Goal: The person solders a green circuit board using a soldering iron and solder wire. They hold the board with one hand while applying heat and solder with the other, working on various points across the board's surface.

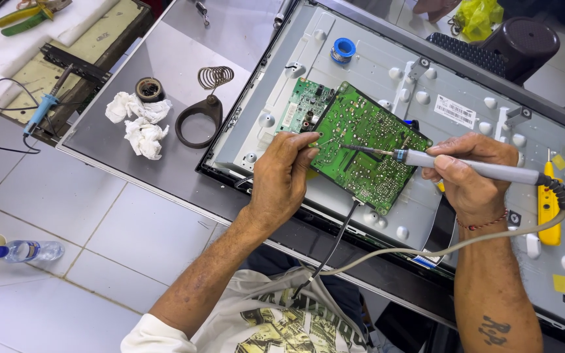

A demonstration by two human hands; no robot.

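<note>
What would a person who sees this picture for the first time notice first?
The green circuit board draws the eye first; it lies tilted on the grey back panel of an opened flat screen. The right hand holds a soldering iron with its tip on the board, and the left hand rests its fingertips on the board's left edge. Left of the panel lie crumpled tissues and a coiled iron stand.
</note>
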